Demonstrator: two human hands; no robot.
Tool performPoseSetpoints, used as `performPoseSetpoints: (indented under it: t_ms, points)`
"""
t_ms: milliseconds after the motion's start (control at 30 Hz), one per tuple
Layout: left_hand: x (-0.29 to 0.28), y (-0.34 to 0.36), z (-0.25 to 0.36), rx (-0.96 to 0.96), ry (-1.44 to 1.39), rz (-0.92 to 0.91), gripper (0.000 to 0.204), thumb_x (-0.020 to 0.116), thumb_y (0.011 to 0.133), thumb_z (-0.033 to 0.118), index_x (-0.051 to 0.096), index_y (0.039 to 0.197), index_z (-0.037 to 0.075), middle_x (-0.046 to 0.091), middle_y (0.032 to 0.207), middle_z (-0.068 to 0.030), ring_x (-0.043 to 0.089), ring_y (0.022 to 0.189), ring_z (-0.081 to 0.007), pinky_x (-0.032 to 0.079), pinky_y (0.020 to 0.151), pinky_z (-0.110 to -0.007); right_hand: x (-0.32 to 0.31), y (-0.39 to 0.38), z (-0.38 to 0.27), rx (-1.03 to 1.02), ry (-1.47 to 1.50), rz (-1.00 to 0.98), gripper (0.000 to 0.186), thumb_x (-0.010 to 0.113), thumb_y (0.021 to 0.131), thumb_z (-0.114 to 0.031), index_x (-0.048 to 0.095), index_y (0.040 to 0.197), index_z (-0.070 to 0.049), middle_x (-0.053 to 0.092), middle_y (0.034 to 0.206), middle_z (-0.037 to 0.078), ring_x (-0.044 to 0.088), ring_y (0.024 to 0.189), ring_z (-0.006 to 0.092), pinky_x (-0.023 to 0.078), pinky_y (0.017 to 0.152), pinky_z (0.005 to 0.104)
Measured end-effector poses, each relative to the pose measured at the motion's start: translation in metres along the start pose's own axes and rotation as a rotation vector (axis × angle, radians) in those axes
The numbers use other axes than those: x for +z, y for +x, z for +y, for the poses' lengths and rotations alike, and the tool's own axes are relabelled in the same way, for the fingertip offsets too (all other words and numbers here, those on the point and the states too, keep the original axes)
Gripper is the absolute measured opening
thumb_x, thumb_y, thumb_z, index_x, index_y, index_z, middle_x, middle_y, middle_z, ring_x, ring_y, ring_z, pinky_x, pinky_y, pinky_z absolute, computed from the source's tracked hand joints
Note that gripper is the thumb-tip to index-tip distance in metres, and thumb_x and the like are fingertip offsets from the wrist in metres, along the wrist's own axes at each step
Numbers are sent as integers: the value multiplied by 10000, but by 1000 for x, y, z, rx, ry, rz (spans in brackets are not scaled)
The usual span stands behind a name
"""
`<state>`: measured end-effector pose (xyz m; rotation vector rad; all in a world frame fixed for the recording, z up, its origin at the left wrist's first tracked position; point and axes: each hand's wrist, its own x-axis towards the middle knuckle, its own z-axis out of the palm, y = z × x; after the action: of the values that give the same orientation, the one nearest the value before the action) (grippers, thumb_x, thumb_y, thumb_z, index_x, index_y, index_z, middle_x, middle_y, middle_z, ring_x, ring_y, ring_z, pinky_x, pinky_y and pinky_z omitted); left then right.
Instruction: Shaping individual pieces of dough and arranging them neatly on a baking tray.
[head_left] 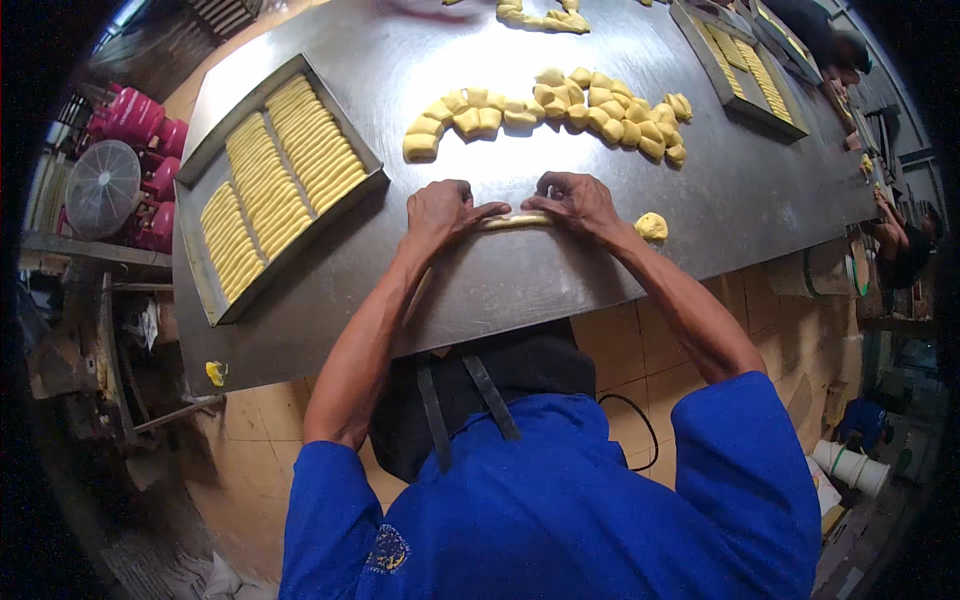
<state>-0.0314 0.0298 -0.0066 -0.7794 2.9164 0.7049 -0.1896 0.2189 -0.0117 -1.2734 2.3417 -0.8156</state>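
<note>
Near the frame's centre, both hands (438, 212) (584, 204) hold a dough strip (517, 221) by its ends, a filled tray (205, 182) at upper left

A grey metal table (755, 185) spans the room, white light glaring off its far part; the floor (665, 405) is laid with tan tiles; on the left, pink cylinders (132, 115) cluster around a pale round disc (103, 190), above a long beam (90, 247); at the lower right sits a white container (850, 468); shadow fills the corners.
</note>
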Motion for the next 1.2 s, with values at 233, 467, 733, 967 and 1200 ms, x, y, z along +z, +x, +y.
performPoseSetpoints:
  t_ms: [233,467,733,967,1200]
  points:
    - [10,-1,-1,17,1,147,686,774,659,732,693,706,53,696,706,-137,694,689,-313,513,664,-442,6,-3,-9,-65,-156,58,428,801,796,-527,725,884,-115,675,729,69,657,705,224,496,622,370]
    - [2,-3,-4,-30,-139,12,601,684,844,633,714,759,39,697,726,-167,694,742,-333,512,717,-441,-5,31,3,256,288,119,448,675,933,-445,767,977,-9,742,784,117,694,684,205,548,694,365]
    - [4,-5,-10,-24,-224,43,519,682,859,550,731,829,34,712,780,-177,700,797,-355,521,769,-457,36,75,-17,301,96,236,520,626,908,-532,765,1041,-49,748,882,174,724,858,348,548,828,461]
    - [11,-1,-9,-15,-228,45,489,697,839,528,730,833,41,715,815,-189,701,823,-360,522,778,-456,69,142,-34,457,10,524,495,623,903,-502,751,1052,-47,732,1006,207,699,968,381,540,853,460]
    - [-31,-26,-12,-191,-620,-128,531,730,903,471,712,1131,-8,695,828,-100,651,749,-148,527,648,-304,47,79,36,212,273,418,519,763,784,-364,660,1135,4,725,990,205,708,905,326,548,792,421]
